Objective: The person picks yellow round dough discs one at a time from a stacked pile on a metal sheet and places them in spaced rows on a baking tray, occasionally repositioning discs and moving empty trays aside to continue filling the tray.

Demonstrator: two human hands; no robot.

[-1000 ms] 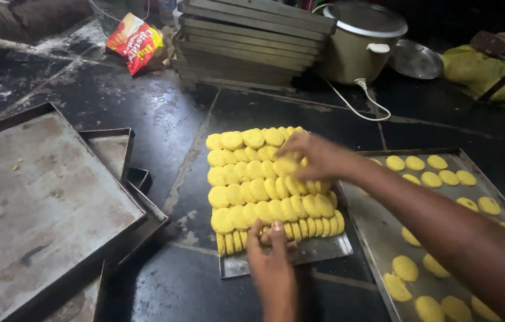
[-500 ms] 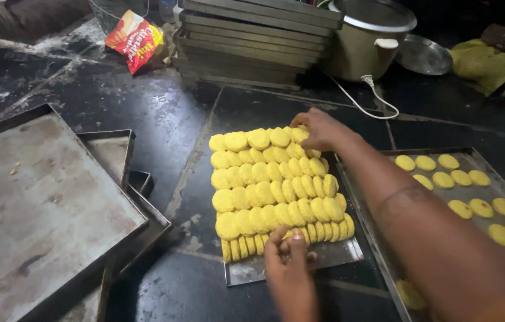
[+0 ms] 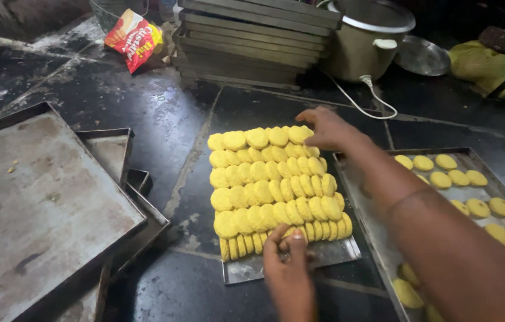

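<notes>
Rows of overlapping yellow dough discs [image 3: 264, 185] fill a small metal tray [image 3: 336, 253] on the dark floor. My left hand [image 3: 288, 268] is at the tray's near edge, its fingertips pinched on a disc in the front row. My right hand [image 3: 327, 128] reaches from the right over the far right corner of the rows, fingers and thumb closed around the discs there. My right forearm crosses a larger tray [image 3: 360, 197] that holds spaced-out yellow discs [image 3: 473, 191].
Large empty baking trays [image 3: 38, 197] lie overlapped at the left. At the back are a stack of trays [image 3: 252, 42], a red snack packet [image 3: 133, 39], a metal cooker pot [image 3: 366, 42] with a white cord, a round lid [image 3: 422, 56] and a yellow-green bag [image 3: 491, 65].
My right hand has moved from the middle of the far rows out to their far right corner. My left hand stays at the front row.
</notes>
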